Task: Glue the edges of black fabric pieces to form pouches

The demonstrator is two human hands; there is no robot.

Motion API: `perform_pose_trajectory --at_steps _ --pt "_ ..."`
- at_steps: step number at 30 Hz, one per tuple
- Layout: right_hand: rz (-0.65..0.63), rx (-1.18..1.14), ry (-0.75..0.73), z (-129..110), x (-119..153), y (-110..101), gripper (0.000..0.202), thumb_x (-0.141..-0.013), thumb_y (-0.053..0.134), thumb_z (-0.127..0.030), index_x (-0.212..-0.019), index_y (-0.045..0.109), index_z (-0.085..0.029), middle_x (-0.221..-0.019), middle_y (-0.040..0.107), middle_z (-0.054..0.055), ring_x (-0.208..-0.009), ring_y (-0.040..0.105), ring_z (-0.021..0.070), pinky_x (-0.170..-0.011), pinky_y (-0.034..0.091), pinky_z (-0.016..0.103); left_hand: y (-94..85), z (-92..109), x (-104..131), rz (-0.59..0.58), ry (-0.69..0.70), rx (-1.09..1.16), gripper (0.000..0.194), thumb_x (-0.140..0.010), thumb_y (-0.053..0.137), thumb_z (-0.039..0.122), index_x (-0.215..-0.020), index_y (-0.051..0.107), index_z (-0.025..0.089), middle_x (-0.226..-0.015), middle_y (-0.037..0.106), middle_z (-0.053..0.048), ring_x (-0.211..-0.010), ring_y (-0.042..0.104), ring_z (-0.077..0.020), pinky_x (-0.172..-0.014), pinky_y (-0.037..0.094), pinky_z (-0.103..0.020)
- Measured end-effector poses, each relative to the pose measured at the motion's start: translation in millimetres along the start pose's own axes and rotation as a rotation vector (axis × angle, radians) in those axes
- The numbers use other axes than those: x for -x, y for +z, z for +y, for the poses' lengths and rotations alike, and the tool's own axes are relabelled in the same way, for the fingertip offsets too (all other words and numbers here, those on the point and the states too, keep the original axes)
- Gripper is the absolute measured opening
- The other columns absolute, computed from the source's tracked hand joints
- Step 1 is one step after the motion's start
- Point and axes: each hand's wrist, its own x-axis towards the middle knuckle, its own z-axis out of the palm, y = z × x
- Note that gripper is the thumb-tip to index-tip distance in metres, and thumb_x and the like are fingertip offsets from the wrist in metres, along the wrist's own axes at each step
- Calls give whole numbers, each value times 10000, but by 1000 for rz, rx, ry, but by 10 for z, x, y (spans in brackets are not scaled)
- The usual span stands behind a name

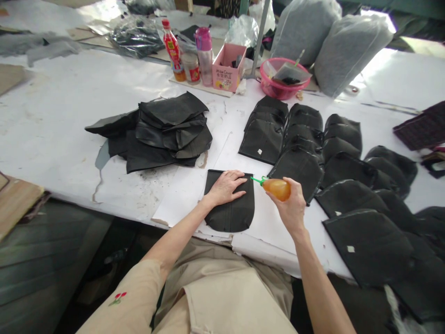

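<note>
- Head view: by the near edge of the worktop (86, 88), a black piece (231, 218) is lying flat, its rounded end pointing toward that edge and its straight end facing the far side.
- Left hand (225, 186) is resting palm-down on this piece, its fingers spreading apart and gripping nothing.
- Right hand (293, 206) is closing its fingers around a squeeze bottle (276, 189) with amber contents; the green nozzle (257, 180) is pointing at the piece's far right corner. Whether the tip is touching it, or anything is coming out, I cannot tell.
- Work on this one piece is apparently going on and not yet finished, judging by the nozzle standing at its corner.
- Toward the worktop's right edge, overlapping rows of black pieces (368, 246) are lying, some showing a small white patch (350, 249); they are probably making up the done share.
- Left of the middle, back from the near edge, a loose pile of black sheets (167, 134) is lying heaped, seemingly forming what is left; overlaps are hiding the count.
- Toward the far edge, a pink box (225, 76) and a pink basin (278, 90) are standing.
</note>
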Motion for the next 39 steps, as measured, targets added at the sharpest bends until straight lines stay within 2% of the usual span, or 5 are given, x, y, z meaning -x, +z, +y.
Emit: perform_pose_trajectory --at_steps 6,39 --pt "-4 -9 0 11 28 -22 582 -818 780 -567 -1265 584 -251 -1157 641 85 -1089 642 303 -969 532 502 -4 -7 4 -5 -6 9 427 -962 639 412 -1324 643 185 -1434 591 -127 -1390 487 -282 -1189 360 -466" --pt "-27 2 201 -199 780 -406 602 -808 788 -572 -1275 574 -258 -1160 645 70 -1062 644 278 -950 545 457 2 -18 3 -26 -12 25 428 -962 628 405 -1328 639 183 -1450 581 -135 -1399 475 -286 -1199 335 -466"
